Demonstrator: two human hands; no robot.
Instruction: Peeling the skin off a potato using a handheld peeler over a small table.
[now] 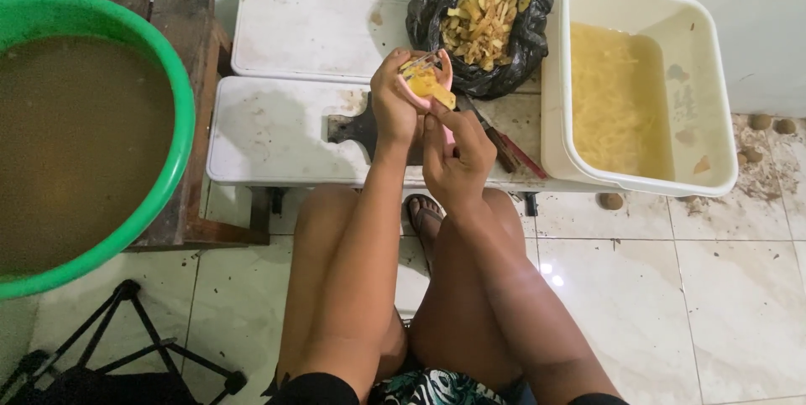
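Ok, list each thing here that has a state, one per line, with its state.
Left hand: closed on a pink peeler.
Right hand: gripping a yellow potato piece.
Green basin: full of murky brown water.
White tub: holds water and cut strips.
Black bag: open, holding peelings.

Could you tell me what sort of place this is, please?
Probably a home or small food-prep area on a tiled floor: a white tub of cut strips in water, a black bag of peelings, and a green basin of murky water.
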